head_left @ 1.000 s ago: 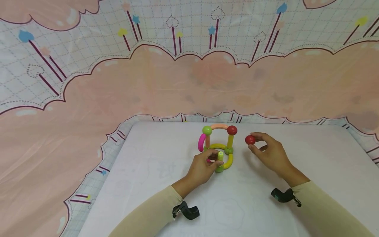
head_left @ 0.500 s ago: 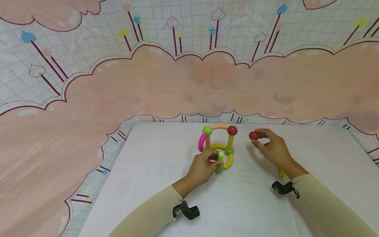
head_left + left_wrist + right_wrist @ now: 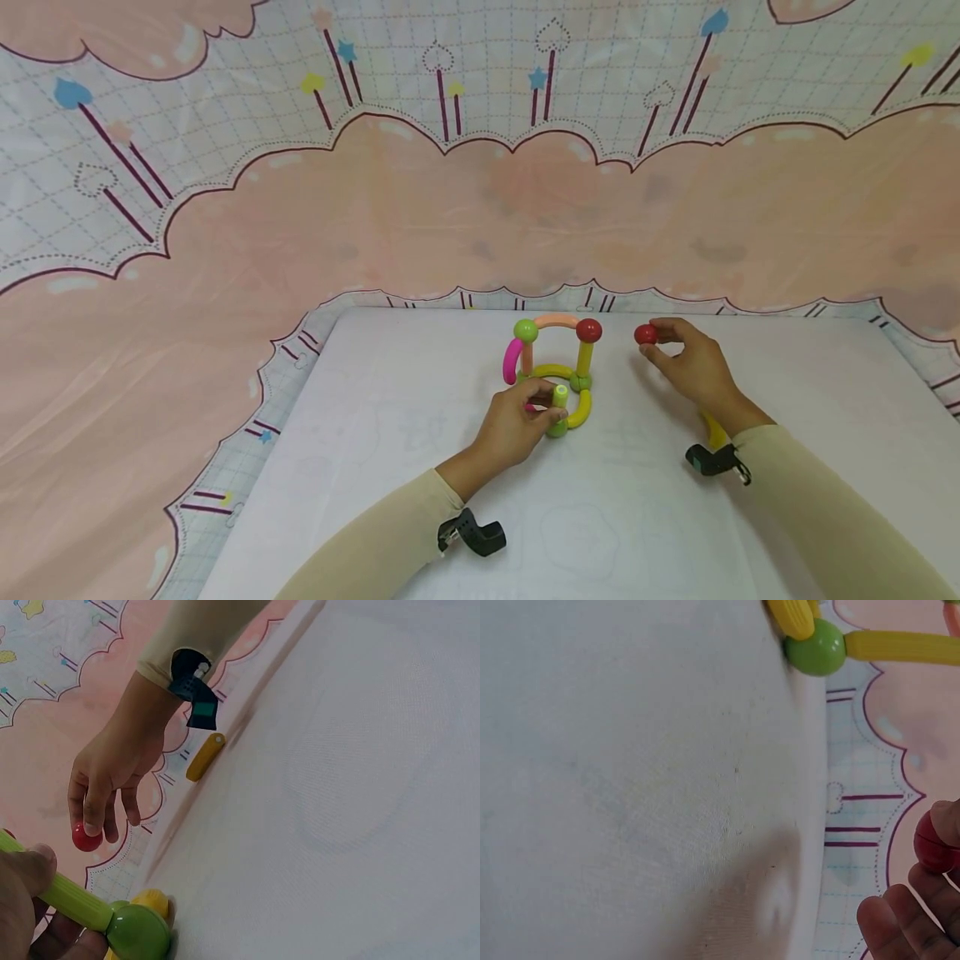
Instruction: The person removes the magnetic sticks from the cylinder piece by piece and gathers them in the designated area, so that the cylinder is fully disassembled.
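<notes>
Between finger and thumb, my left hand (image 3: 513, 421) grips a light green rod (image 3: 560, 395) that stands upright on a green ball (image 3: 139, 934) at the near corner of a ball-and-rod toy frame. Behind it rise a yellow rod (image 3: 584, 359) topped by a red ball (image 3: 588, 331) and an orange rod under a light green ball (image 3: 526, 331). A curved orange rod (image 3: 555, 320) bridges those two balls, and a curved pink rod (image 3: 512, 361) hangs at the left. Right of the frame, my right hand (image 3: 701, 367) pinches a loose red ball (image 3: 645, 334) above the table.
On the white table (image 3: 390, 467), a yellow rod (image 3: 716, 431) lies partly hidden under my right wrist; the left wrist view shows this yellow piece (image 3: 205, 757) whole. A patterned pink cloth (image 3: 480, 217) hangs behind the table. Each forearm wears a black wrist device (image 3: 480, 533).
My right hand has drawn the red ball away from the frame, back and slightly right, uncovering more of the yellow rod under its wrist. The left hand stays in place.
</notes>
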### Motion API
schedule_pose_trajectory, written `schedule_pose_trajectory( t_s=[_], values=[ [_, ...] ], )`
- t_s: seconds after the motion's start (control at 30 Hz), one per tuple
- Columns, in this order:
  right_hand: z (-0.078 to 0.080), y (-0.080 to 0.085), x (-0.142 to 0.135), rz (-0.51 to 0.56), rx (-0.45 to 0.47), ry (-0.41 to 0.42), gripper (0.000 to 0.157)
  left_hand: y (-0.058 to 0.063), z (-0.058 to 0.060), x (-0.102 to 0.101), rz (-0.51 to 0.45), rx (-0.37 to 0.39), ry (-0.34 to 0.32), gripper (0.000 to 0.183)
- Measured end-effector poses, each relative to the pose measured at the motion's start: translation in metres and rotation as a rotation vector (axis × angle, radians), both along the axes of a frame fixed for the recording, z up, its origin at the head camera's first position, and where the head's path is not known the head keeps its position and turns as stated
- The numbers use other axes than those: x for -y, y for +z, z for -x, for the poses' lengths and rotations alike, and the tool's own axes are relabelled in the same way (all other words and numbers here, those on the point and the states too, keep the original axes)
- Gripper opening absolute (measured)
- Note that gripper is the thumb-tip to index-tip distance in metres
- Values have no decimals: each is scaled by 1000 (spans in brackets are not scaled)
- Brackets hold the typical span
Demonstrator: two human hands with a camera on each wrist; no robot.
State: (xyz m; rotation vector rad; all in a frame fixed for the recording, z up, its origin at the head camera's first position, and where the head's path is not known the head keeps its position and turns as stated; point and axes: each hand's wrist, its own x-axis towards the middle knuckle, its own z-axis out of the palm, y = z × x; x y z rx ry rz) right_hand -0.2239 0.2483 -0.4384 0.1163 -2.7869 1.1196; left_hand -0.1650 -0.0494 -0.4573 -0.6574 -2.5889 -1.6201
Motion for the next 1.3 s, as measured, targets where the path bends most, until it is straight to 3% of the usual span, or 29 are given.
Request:
schedule_pose_trajectory(
  t_s=[0.47,0.83,1.3],
  values=[
    [22,-4,-3,11,28,-12,54,1,0,0,2,-5,0,28],
    [34,-9,-4,0,150,-19,55,0,0,1,0,-10,-2,27],
    [50,-15,-1,-5,180,-48,51,-1,1,0,8,-11,-2,27]
  ],
)
